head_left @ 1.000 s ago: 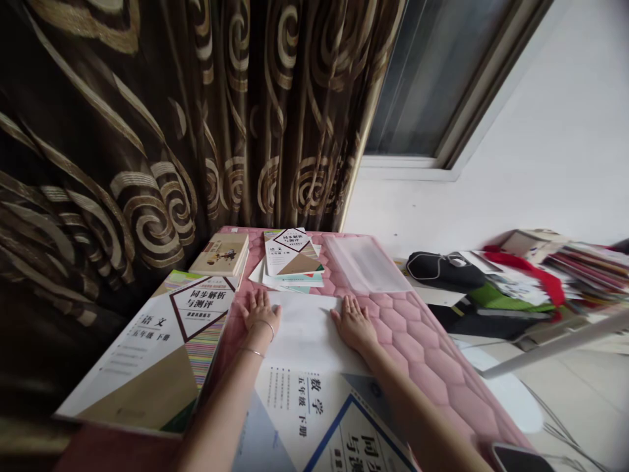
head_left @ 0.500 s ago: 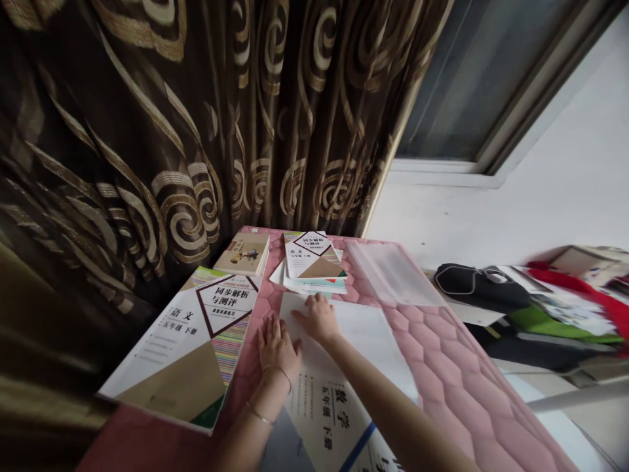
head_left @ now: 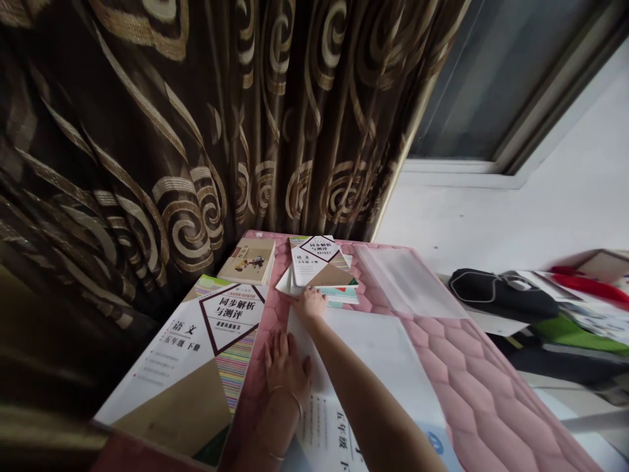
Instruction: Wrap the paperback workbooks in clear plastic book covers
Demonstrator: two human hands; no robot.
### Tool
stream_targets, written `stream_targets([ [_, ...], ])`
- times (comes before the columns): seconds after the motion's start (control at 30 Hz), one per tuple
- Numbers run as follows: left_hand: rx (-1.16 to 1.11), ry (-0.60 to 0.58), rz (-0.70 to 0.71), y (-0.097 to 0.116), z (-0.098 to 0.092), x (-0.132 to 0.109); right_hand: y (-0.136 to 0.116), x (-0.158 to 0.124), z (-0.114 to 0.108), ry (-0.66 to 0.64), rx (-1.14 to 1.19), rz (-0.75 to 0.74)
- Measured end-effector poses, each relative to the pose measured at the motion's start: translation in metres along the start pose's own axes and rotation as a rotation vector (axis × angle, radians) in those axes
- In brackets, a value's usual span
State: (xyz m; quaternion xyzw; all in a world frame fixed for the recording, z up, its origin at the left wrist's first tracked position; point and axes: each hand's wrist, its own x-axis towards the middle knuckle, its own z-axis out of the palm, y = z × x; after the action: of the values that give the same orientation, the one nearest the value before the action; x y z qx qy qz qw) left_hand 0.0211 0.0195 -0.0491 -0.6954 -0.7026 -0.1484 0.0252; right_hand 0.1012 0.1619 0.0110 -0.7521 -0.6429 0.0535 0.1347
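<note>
My left hand (head_left: 285, 367) lies flat and open on the left edge of a white sheet (head_left: 373, 347) that covers a printed workbook (head_left: 334, 439) on the pink quilted table (head_left: 472, 387). My right arm crosses over the sheet. My right hand (head_left: 310, 303) reaches the near edge of a small stack of workbooks (head_left: 322, 265) at the table's far end; its fingers touch the stack, and whether they grip it cannot be made out.
A large workbook (head_left: 196, 354) lies at the left, a brown-covered book (head_left: 249, 259) beyond it. A clear plastic sleeve (head_left: 407, 282) lies far right on the table. A patterned brown curtain (head_left: 171, 131) hangs behind. Clutter, including a black pouch (head_left: 501, 295), sits to the right.
My right hand left the sheet's right side, crossed leftward over it and stretched forward to the far stack. My left hand stayed on the sheet's left edge. The view swung left.
</note>
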Motion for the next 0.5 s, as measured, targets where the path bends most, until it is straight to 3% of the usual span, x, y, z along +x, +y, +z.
stream_targets([
  [0.23, -0.034, -0.026, 0.014, -0.001, -0.003, 0.001, 0.004, -0.031, 0.004, -0.002, 0.015, -0.061],
  [0.37, -0.033, -0.027, -0.005, 0.002, -0.005, 0.002, 0.014, -0.053, 0.002, -0.089, 0.05, -0.069],
  [0.5, -0.026, -0.034, -0.01, 0.003, -0.007, 0.002, 0.016, -0.048, -0.001, -0.132, 0.067, -0.049],
])
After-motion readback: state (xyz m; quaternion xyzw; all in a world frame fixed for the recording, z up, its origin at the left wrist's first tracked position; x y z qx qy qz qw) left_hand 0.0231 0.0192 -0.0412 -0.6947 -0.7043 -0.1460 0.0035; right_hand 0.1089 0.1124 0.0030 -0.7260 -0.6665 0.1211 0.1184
